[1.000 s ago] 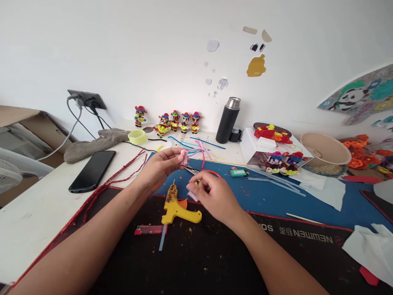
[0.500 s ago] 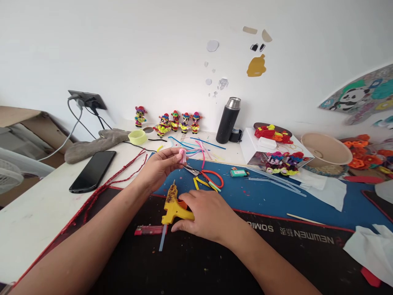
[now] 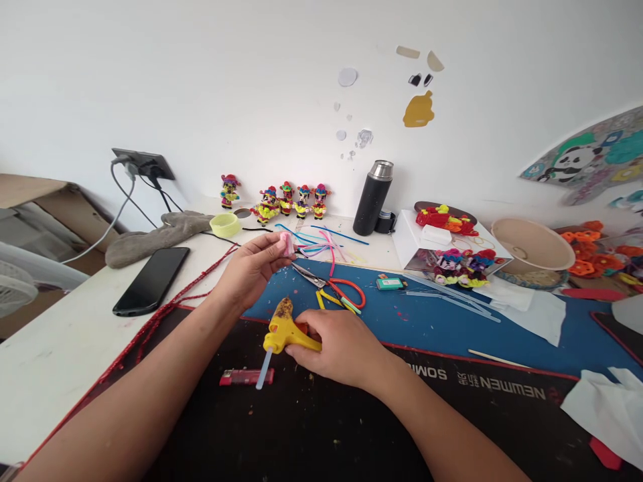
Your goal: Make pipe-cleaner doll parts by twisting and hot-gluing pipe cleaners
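My left hand (image 3: pixel 251 268) is closed, pinching a small pink fuzzy piece (image 3: pixel 287 245) between thumb and fingertips above the blue mat. My right hand (image 3: pixel 336 345) wraps round the handle of a yellow glue gun (image 3: pixel 286 331), whose scorched nozzle end points away from me. A clear glue stick (image 3: pixel 264 369) sticks out of its back end. Below it a red lighter-like object (image 3: pixel 241 377) lies on the black mat. Beyond my right hand rest scissors (image 3: pixel 346 292) with orange-red handles, beside short yellow pipe cleaners (image 3: pixel 329 300).
Several colourful pipe-cleaner dolls (image 3: pixel 303 201) stand by the wall. A black thermos (image 3: pixel 372 199) is right of them, near a white box (image 3: pixel 409 244). A phone (image 3: pixel 151 281) and red tinsel stems (image 3: pixel 165 309) lie left; loose pipe cleaners (image 3: pixel 326 242) lie behind the scissors.
My right hand has lifted and tilted the glue gun, its grip now firmer round the handle. My left hand has moved slightly left and away from me with the pink piece.
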`<state>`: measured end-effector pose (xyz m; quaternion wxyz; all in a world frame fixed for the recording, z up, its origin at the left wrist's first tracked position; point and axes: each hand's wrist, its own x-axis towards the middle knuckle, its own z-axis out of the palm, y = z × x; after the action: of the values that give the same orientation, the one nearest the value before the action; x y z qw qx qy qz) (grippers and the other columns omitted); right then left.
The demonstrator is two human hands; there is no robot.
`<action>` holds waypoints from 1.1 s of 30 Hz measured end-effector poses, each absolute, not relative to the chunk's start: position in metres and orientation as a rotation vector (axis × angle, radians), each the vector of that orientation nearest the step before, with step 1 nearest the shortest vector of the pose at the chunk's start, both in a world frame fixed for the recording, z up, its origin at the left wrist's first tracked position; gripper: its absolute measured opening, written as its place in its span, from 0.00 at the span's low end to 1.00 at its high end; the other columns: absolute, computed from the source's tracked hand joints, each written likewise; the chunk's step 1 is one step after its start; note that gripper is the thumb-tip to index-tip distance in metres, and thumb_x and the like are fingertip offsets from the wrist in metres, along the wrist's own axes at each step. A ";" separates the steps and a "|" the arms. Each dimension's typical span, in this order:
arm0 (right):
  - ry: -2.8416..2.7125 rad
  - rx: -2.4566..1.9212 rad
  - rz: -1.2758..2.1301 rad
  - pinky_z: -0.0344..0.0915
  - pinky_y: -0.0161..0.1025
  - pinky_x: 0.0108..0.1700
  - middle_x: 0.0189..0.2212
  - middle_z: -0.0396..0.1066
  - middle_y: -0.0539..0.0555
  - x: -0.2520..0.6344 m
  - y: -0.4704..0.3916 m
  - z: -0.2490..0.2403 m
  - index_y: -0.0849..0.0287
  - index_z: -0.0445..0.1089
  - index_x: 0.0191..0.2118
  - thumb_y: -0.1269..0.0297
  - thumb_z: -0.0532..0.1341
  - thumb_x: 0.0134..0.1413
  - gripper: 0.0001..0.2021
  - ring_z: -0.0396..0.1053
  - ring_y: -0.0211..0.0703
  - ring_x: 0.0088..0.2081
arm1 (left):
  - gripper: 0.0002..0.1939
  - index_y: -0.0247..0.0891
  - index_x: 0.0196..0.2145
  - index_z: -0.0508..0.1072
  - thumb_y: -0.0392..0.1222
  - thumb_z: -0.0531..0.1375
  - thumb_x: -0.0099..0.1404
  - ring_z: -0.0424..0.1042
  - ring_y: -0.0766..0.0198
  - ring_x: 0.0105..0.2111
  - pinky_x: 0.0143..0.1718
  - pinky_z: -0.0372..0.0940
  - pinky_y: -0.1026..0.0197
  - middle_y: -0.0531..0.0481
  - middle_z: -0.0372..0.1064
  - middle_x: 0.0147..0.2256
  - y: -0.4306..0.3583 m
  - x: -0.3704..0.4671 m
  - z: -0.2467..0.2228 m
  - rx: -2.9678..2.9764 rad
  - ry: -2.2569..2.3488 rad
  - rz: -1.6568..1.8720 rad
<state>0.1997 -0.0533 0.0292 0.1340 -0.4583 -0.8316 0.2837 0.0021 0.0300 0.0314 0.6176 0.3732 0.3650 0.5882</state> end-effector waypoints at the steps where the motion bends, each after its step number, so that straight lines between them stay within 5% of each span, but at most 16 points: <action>1: -2.329 -1.330 0.890 0.54 0.38 0.31 0.30 0.77 0.50 0.201 -0.053 0.030 0.55 0.76 0.40 0.52 0.68 0.60 0.12 0.69 0.41 0.29 | 0.16 0.34 0.38 0.83 0.42 0.78 0.53 0.76 0.67 0.33 0.36 0.72 0.68 0.49 0.77 0.34 0.031 0.000 0.033 0.853 0.835 1.396; 9: -1.430 -1.095 1.456 0.60 0.35 0.24 0.25 0.67 0.46 0.213 -0.037 0.025 0.57 0.73 0.43 0.42 0.65 0.61 0.21 0.65 0.37 0.22 | 0.16 0.35 0.36 0.83 0.43 0.78 0.52 0.76 0.66 0.35 0.38 0.71 0.67 0.49 0.77 0.35 0.039 -0.008 0.028 0.854 0.890 1.516; 15: -0.992 -0.925 1.614 0.54 0.32 0.16 0.24 0.70 0.49 0.220 -0.027 0.031 0.60 0.73 0.44 0.40 0.66 0.58 0.25 0.69 0.39 0.19 | 0.14 0.36 0.38 0.83 0.46 0.76 0.58 0.77 0.62 0.38 0.40 0.71 0.64 0.46 0.79 0.37 0.035 -0.002 0.019 0.998 0.865 1.351; 25: -0.959 -0.905 1.648 0.56 0.31 0.16 0.25 0.70 0.49 0.218 -0.031 0.034 0.60 0.73 0.46 0.45 0.67 0.58 0.23 0.69 0.38 0.19 | 0.17 0.36 0.39 0.82 0.45 0.77 0.55 0.77 0.61 0.38 0.41 0.70 0.61 0.45 0.80 0.36 0.030 0.005 0.018 1.035 0.885 1.251; 33: -1.023 -0.957 1.552 0.54 0.31 0.17 0.20 0.64 0.45 0.217 -0.031 0.031 0.59 0.70 0.38 0.47 0.67 0.59 0.18 0.64 0.36 0.17 | 0.15 0.36 0.37 0.81 0.47 0.76 0.57 0.77 0.60 0.38 0.42 0.69 0.60 0.45 0.80 0.36 0.028 0.007 0.020 1.090 0.903 1.220</action>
<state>0.2172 -0.0306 0.0313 0.5016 -0.3960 -0.4235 0.6421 0.0068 0.0280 0.0203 0.5944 0.4693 0.3884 0.5250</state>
